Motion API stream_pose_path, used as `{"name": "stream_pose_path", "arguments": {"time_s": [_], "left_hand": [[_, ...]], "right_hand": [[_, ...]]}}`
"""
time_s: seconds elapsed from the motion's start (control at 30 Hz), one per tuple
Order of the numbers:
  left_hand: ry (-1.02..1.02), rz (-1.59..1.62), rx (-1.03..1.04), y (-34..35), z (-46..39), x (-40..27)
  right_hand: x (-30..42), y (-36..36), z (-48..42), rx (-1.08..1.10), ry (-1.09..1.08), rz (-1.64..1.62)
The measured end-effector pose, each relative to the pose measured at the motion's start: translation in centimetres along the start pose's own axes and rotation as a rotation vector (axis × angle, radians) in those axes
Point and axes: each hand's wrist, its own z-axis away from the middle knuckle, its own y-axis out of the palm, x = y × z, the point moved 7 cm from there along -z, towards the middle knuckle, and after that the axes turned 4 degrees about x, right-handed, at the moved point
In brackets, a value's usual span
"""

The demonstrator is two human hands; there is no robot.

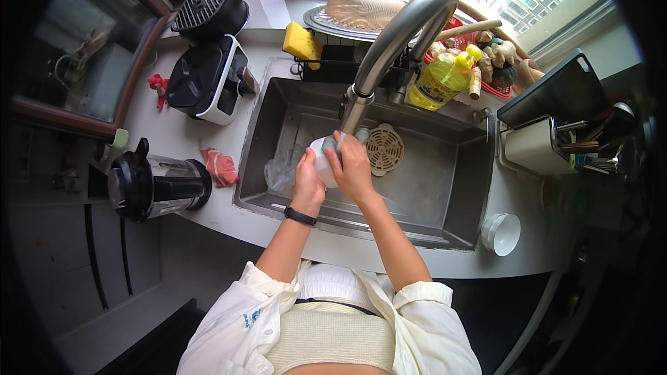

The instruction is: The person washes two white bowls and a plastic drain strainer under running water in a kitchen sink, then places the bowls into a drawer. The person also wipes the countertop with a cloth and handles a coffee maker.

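Observation:
Over the steel sink (427, 182), my left hand (309, 183) grips a white bowl (325, 171) from its left side. My right hand (352, 167) lies across the bowl's right side, holding a grey cloth (329, 144) against it. Part of the bowl is hidden behind my fingers. Right above my hands is the spout of the metal faucet (357, 109); whether water runs from it is hard to tell. A round beige drain cover (385, 150) lies on the sink floor to the right of my hands. Crumpled clear plastic (282, 171) rests at the sink's left.
Stacked white bowls (504, 235) stand at the right front corner. Behind the sink are a yellow sponge (301, 44) and a yellow dish soap bottle (436, 87). A utensil holder (536, 147) stands right; a blender jug (161, 183) and red-white packet (221, 167) lie left.

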Motion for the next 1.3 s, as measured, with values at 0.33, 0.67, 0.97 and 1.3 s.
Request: {"name": "stream_pose_path", "arguments": {"time_s": [0.33, 0.67, 0.97, 1.3], "left_hand": [[-0.162, 0.406, -0.031, -1.7, -0.8, 2.7], [-0.232, 0.579, 0.006, 2.1, -0.4, 1.8], [-0.193, 0.299, 0.034, 1.6, 1.6, 0.6], [-0.115, 0.157, 0.2, 4.3, 2.6, -1.5]], "right_hand": [[-2.7, -1.6, 2.4, -0.173, 0.08, -0.117], [-12.9, 2.2, 8.8, 0.073, 0.836, -0.531], [-7.0, 2.6, 6.1, 0.092, 1.108, -1.386], [-5.1, 2.7, 4.5, 0.11, 1.031, -1.606]]}}
